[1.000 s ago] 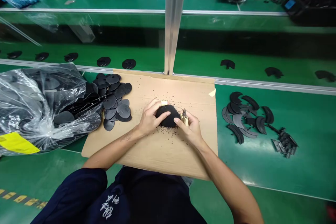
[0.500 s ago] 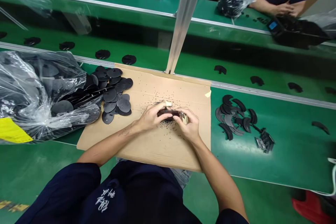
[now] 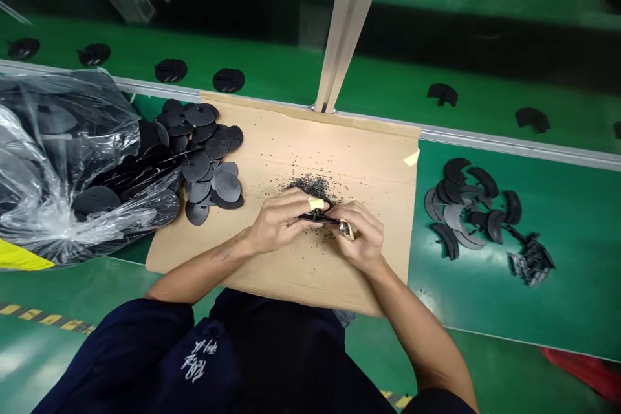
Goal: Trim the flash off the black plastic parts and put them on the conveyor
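My left hand [image 3: 277, 221] is closed on a dark flat black plastic part [image 3: 315, 218], seen nearly edge-on. Yellow tape [image 3: 316, 204] wraps one of its fingers. My right hand [image 3: 363, 233] is closed at the part's other end, its fingertips close to those of the left. A small shiny silver and tan thing [image 3: 346, 229] shows at the right thumb; I cannot tell whether it is a tool or a wrapping. Below and behind the hands, black crumbs [image 3: 310, 187] lie scattered on a cardboard sheet [image 3: 272, 272].
Round black discs [image 3: 226, 184] are piled at left beside a clear plastic bag [image 3: 72, 174] of more. At right lie curved black pieces [image 3: 456, 213] and a heap of small black parts [image 3: 532, 262]. A metal post [image 3: 347, 26] rises behind the cardboard. Discs [image 3: 171, 70] sit on the green strip beyond.
My view has tilted down and come closer, so the far bench and the other person have left the picture. The black part appears thinner, turned more edge-on, and more crumbs are uncovered behind it.
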A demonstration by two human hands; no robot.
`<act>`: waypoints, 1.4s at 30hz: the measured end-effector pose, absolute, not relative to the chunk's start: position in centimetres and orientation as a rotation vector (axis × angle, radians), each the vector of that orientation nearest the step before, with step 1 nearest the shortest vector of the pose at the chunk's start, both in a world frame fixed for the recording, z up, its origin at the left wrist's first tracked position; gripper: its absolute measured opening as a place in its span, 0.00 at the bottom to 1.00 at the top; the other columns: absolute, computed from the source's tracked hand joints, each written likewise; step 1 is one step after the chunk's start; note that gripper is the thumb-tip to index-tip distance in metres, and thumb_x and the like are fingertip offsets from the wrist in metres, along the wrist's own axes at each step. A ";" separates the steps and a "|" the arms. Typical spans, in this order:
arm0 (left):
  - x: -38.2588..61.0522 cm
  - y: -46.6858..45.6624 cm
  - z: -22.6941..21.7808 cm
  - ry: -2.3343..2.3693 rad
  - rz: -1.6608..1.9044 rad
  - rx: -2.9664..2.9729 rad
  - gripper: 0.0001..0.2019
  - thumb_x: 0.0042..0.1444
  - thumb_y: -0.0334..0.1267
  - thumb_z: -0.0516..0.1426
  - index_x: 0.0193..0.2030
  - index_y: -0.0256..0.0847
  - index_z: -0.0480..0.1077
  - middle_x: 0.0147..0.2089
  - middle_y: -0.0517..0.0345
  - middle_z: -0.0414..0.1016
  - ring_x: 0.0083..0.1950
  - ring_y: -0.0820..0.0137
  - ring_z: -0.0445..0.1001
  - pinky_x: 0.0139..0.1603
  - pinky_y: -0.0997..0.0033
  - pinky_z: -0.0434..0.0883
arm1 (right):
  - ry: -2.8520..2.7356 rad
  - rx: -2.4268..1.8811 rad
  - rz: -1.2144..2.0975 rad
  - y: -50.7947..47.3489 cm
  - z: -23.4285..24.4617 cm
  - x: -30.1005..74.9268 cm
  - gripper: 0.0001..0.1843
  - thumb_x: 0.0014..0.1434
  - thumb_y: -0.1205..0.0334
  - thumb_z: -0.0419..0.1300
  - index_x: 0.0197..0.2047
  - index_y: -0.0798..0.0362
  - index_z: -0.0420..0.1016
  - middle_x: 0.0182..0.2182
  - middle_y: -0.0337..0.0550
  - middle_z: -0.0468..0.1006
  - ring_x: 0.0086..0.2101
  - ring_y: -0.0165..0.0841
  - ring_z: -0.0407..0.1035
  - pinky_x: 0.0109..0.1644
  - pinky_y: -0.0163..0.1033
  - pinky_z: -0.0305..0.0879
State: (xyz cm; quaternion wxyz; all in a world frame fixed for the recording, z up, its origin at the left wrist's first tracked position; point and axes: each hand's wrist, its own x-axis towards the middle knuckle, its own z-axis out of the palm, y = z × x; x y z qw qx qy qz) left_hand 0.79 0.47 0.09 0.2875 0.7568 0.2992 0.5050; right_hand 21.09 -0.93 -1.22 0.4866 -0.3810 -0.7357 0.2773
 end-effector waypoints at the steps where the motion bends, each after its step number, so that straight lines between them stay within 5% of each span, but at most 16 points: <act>1: 0.8 0.5 0.0 0.808 1.365 2.022 0.18 0.64 0.36 0.65 0.60 0.47 0.75 0.44 0.54 0.85 0.43 0.68 0.81 0.43 0.64 0.78 | -1.795 -0.938 0.685 -0.9 -1.3 21.1 0.10 0.62 0.69 0.63 0.44 0.46 0.80 0.37 0.44 0.85 0.37 0.38 0.79 0.42 0.47 0.77; 26: 0.6 0.3 0.2 0.892 1.355 2.110 0.12 0.63 0.36 0.65 0.54 0.45 0.78 0.38 0.58 0.85 0.39 0.68 0.81 0.41 0.64 0.79 | -1.827 -0.901 0.778 -0.8 -1.1 21.3 0.12 0.62 0.72 0.63 0.45 0.47 0.79 0.37 0.44 0.84 0.35 0.36 0.77 0.40 0.45 0.75; 35: 0.3 0.3 0.4 0.960 1.186 1.898 0.12 0.64 0.40 0.65 0.52 0.40 0.77 0.44 0.52 0.85 0.44 0.68 0.83 0.46 0.67 0.81 | -1.756 -0.987 0.867 -0.4 -0.2 21.6 0.09 0.63 0.64 0.66 0.47 0.47 0.79 0.40 0.45 0.83 0.40 0.37 0.78 0.43 0.45 0.76; 42: 0.1 0.9 0.1 0.935 1.191 1.997 0.09 0.61 0.38 0.67 0.47 0.40 0.80 0.41 0.54 0.85 0.41 0.70 0.80 0.45 0.66 0.76 | -2.063 -1.090 0.557 0.5 -0.7 22.9 0.12 0.65 0.66 0.59 0.51 0.49 0.78 0.42 0.47 0.83 0.40 0.39 0.77 0.43 0.47 0.73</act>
